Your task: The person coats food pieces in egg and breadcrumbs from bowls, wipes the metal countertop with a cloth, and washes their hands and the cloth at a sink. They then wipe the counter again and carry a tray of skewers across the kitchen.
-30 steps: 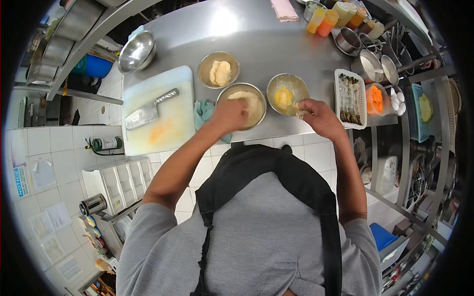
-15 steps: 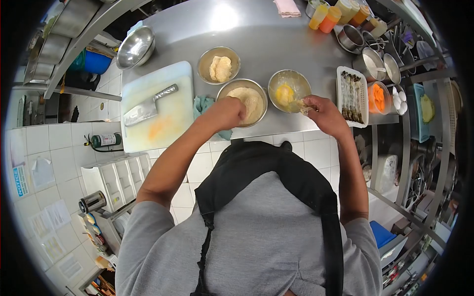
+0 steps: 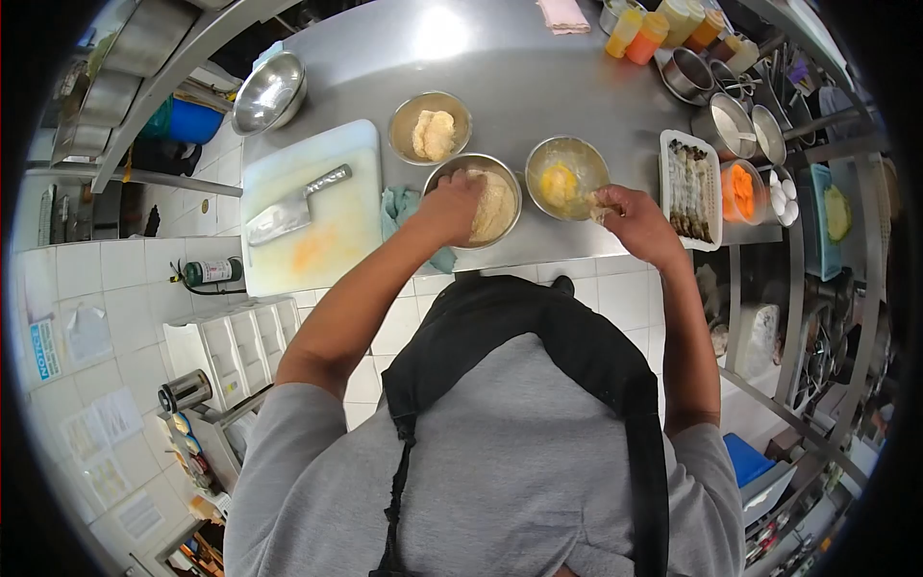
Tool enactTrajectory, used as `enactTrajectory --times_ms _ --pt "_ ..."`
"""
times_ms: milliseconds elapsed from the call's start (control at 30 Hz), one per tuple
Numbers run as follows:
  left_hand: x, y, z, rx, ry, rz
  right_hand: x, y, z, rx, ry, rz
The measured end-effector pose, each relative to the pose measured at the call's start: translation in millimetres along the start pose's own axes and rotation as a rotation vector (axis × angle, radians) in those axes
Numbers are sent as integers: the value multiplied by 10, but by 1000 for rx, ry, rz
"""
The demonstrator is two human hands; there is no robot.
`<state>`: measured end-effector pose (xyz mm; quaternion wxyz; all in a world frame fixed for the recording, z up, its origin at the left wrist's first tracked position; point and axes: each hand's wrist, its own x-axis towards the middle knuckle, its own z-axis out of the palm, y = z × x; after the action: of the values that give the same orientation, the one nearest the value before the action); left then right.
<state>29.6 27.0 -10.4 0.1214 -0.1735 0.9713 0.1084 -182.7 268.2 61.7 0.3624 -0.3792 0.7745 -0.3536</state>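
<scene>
My left hand (image 3: 452,209) reaches into a steel bowl (image 3: 520,207) of pale breadcrumbs (image 3: 496,204). Its fingers are stretched out over the crumbs at the bowl's left side, their tips partly hidden. Right of it stands a second steel bowl (image 3: 535,151) with yellow beaten egg (image 3: 558,183). My right hand (image 3: 630,219) is at this bowl's right rim, fingers pinched together and caked with batter or crumbs; what they hold, if anything, I cannot make out. Behind the crumbs, a third bowl (image 3: 396,130) contains crumb-coated pieces (image 3: 434,135).
Left, a cleaver (image 3: 281,217) lies on a white cutting board (image 3: 351,245), with a teal cloth (image 3: 396,207) beside it. On the right are a white tray (image 3: 665,183) of shrimp (image 3: 689,192), a container of orange pieces (image 3: 741,189) and eggs (image 3: 784,197). Squeeze bottles (image 3: 646,38) stand behind.
My left hand has moved away from me, further into the breadcrumb bowl, and its fingers have extended. My right hand stays beside the egg bowl with little change.
</scene>
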Motion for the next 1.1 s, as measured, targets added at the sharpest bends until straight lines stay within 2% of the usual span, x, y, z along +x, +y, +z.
enactTrajectory --times_ms 33,133,233,333,433,533,633,733,867,1100 --pt "31 10 49 51 40 1 0 -6 -1 7 -2 7" --pt "220 -115 -12 -19 -250 -3 -23 -64 -28 -22 -47 87" --pt "189 -167 -99 -180 -291 -83 -34 23 -26 -6 -32 33" --pt "75 -160 -363 -324 -150 -24 -50 95 -47 -2 -7 31" --pt "78 -256 -362 -456 -86 -18 -52 73 -73 8 -32 31" --pt "-24 -91 -537 -174 -96 -48 -37 13 -55 9 -17 54" --pt "-142 -3 -439 -149 -163 6 -17 -90 -83 -64 -52 54" --pt "-200 53 -258 -42 -72 23 13 -45 -49 -21 -39 32" --pt "-188 35 -114 -61 -15 15 36 -28 -35 -29 -40 -6" --pt "-288 -19 -309 -163 -12 21 23 29 -16 -21 -5 -25"
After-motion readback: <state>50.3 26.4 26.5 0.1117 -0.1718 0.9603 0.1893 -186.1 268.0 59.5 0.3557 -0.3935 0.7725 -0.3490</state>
